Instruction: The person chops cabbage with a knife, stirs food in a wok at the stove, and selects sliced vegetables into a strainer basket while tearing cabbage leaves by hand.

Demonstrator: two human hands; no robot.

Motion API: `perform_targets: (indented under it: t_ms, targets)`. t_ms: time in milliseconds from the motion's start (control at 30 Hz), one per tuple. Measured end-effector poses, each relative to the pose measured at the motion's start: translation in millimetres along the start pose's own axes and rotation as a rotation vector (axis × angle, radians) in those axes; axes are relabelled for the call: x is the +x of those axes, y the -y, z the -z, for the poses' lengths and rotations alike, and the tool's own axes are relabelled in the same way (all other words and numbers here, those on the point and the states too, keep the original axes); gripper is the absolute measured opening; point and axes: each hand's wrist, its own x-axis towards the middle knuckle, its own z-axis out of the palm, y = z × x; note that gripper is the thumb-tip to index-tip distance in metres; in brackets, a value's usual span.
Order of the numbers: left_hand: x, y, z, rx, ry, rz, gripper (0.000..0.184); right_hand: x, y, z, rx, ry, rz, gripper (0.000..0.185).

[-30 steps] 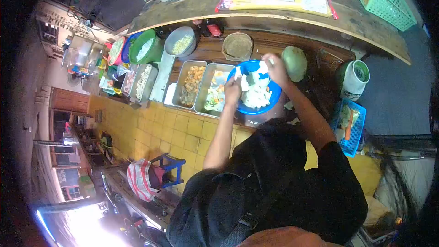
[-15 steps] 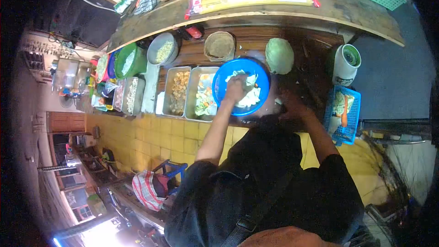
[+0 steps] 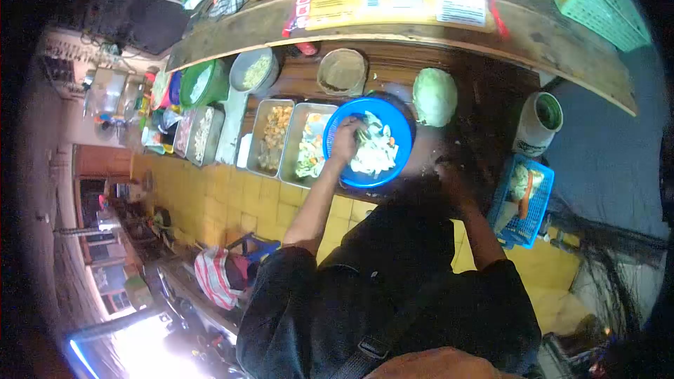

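A round blue basin (image 3: 405,151) holds chopped pale leaves (image 3: 375,154) with a few orange bits. My left hand (image 3: 345,139) reaches over its left rim, fingers curled down inside beside the leaves. What those fingers grip, if anything, is hidden. My right hand (image 3: 451,181) is low over the dark tabletop, to the right of the basin and apart from it. Shadow and blur hide its fingers. A whole pale green cabbage (image 3: 435,97) sits beyond the basin, on the right. Left of the basin, a metal tray (image 3: 286,168) contains cut vegetables.
Another metal tray (image 3: 258,116) holds orange-brown pieces. Behind stand a round brown bowl (image 3: 342,72), a grey bowl (image 3: 242,63) and a green basin (image 3: 219,74). A raised plank shelf (image 3: 421,31) overhangs the table's back. On the right are a white container (image 3: 533,126) and a blue basket (image 3: 518,228).
My left hand has moved from the middle of the blue basin to its left side, uncovering more leaves. My right hand has drawn in slightly. The head view has shifted a little.
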Motion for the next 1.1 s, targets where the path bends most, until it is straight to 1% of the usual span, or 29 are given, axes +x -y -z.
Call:
perform_targets:
  t_ms: [33, 67, 100, 133, 167, 200, 233, 267, 300, 367, 400, 433, 467, 500, 533, 567, 633, 667, 700, 767, 800, 833, 900, 933, 967, 1033, 1067, 1100]
  targets:
    - [-6, -1, 4, 0.005, -0.01, 0.017, 0.048, 4, 8, 12, 0.041, -0.025, -0.124, 0.035]
    - [-11, -5, 10, -0.008, -0.003, -0.064, 0.045, 12, 21, 32, 0.08, -0.05, -0.246, 0.034]
    - [-17, -10, 15, -0.021, 0.005, -0.143, 0.042, 21, 46, 66, 0.082, -0.036, -0.229, 0.034]
    - [-25, -15, 19, -0.127, 0.04, -0.036, 0.034, 31, 83, 109, 0.242, -0.221, -0.274, 0.03]
    - [-35, -27, 23, -0.128, 0.033, -0.014, 0.034, 41, 104, 129, 0.403, -0.404, -0.324, 0.026]
    - [-44, -42, 28, -0.096, -0.093, 0.058, 0.038, 51, 107, 129, 0.404, -0.386, -0.318, 0.026]
    - [-51, -53, 30, -0.062, -0.217, 0.129, 0.042, 61, 107, 129, 0.673, -0.416, -0.337, 0.026]
    - [-58, -57, 30, 0.002, -0.217, 0.171, 0.034, 71, 109, 128, 0.943, -0.438, -0.356, 0.026]
    - [-65, -64, 26, 0.0, -0.225, 0.192, 0.034, 79, 116, 129, 0.942, -0.415, -0.352, 0.026]
    - [-74, -84, 10, -0.884, -0.141, 0.551, 0.024, 97, 135, 128, 1.229, -0.264, -0.281, 0.03]
    - [-74, -101, 8, -0.972, -0.138, 0.553, 0.023, 108, 139, 120, 1.247, -0.224, -0.203, 0.03]
    - [-72, -119, 6, -1.059, -0.139, 0.553, 0.023, 115, 148, 115, 1.252, -0.181, -0.196, 0.03]
    - [-71, -128, 2, -1.069, -0.153, 0.549, 0.03, 122, 158, 111, 1.297, -0.185, -0.168, 0.027]
    - [-71, -129, -9, -1.117, -0.202, 0.518, 0.033, 126, 166, 109, 1.342, -0.194, -0.138, 0.025]
    - [-70, -132, -15, -1.086, -0.265, 0.547, 0.035, 130, 171, 110, 1.3, -0.12, -0.14, 0.024]
    - [-71, -133, -16, -1.052, -0.326, 0.57, 0.037, 132, 178, 114, 1.303, -0.095, -0.12, 0.024]
    - [-74, -123, -12, -1.045, -0.352, 0.606, 0.037, 137, 191, 121, 1.367, 0.071, -0.327, 0.021]
    - [-76, -118, -11, -1.049, -0.35, 0.645, 0.037, 140, 182, 105, 1.259, 0.034, -0.207, 0.021]
    - [-79, -114, -9, -1.054, -0.373, 0.652, 0.037, 144, 178, 104, 1.253, 0.057, -0.198, 0.021]
    - [-92, -102, -4, -1.061, -0.43, 0.643, 0.037, 149, 169, 100, 0.757, -0.074, 0.139, 0.024]
    - [-97, -101, 1, -1.071, -0.437, 0.702, 0.036, 149, 175, 126, 0.522, -0.085, 0.261, 0.031]
    - [-105, -96, 2, -1.075, -0.449, 0.704, 0.036, 148, 179, 137, 0.52, -0.076, 0.269, 0.031]
    - [-117, -88, 5, -1.087, -0.485, 0.644, 0.03, 143, 181, 150, 0.052, -0.395, 0.299, 0.043]
    - [-121, -89, 7, -1.108, -0.512, 0.657, 0.03, 138, 174, 145, 0.008, -0.348, 0.182, 0.06]
    - [-126, -87, 8, -1.119, -0.506, 0.653, 0.03, 134, 165, 139, -0.004, -0.349, 0.178, 0.06]
    - [-135, -78, 5, -1.187, -0.463, 0.701, 0.028, 129, 142, 120, 0.26, -0.189, -0.021, 0.072]
    - [-136, -82, 11, -1.134, -0.435, 0.707, 0.025, 128, 105, 82, 0.404, -0.031, -0.153, 0.07]
    - [-138, -82, 13, -1.147, -0.436, 0.701, 0.025, 127, 112, 87, 0.391, -0.032, -0.153, 0.07]
